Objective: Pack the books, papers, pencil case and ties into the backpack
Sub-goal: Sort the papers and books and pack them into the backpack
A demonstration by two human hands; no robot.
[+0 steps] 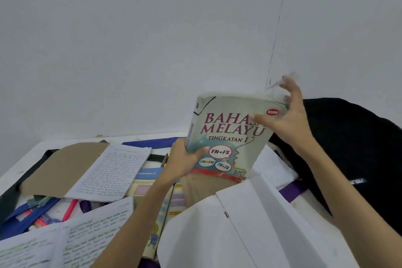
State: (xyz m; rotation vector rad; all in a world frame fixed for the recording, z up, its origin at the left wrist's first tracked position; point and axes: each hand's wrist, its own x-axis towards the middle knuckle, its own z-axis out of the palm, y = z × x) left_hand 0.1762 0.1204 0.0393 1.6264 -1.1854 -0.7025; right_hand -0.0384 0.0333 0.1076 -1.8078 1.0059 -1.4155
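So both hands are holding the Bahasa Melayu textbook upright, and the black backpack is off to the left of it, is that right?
Not quite. The head view shows the backpack to the right of the textbook, not the left. The rest holds: the left hand grips its lower corner and the right hand its upper one, keeping it upright.

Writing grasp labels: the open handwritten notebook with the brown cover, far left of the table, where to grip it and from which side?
Grip the handwritten notebook at its near edge, coming from the front. It lies open and flat, brown cover folded out leftward. That edge overhangs the open blue pencil case, so fingers can slide under; a pinch should hold both.
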